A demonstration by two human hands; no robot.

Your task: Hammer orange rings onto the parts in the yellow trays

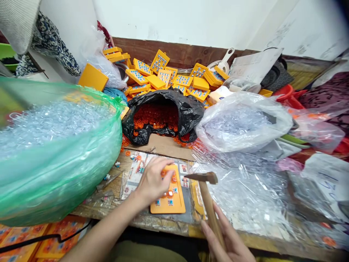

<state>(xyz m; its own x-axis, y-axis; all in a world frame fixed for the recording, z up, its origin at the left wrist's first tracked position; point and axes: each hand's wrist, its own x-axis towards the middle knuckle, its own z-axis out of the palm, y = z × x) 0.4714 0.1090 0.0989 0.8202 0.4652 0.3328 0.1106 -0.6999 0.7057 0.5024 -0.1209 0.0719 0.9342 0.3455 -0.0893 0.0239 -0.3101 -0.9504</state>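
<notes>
My right hand (227, 236) is wrapped round the wooden handle of a hammer (211, 207), its metal head raised to the right of a flat orange plastic board (166, 208). The board lies on the bench and carries small blue-and-white pieces and several orange round pieces (170, 194). Over the board's upper left part, my left hand (155, 178) is closed, its thumb and fingers bent together by the orange pieces. Whatever its fingertips hold is hidden. Printed paper (133, 178) lies beneath and left of the board.
A black bag (191, 112) of orange round pieces stands behind the board. A green bag (109, 174) of clear plastic parts fills the left; a white bag (240, 140) of similar parts sits right. Orange boards (156, 82) pile at the wall. Clear plastic pieces (245, 189) cover the bench's right.
</notes>
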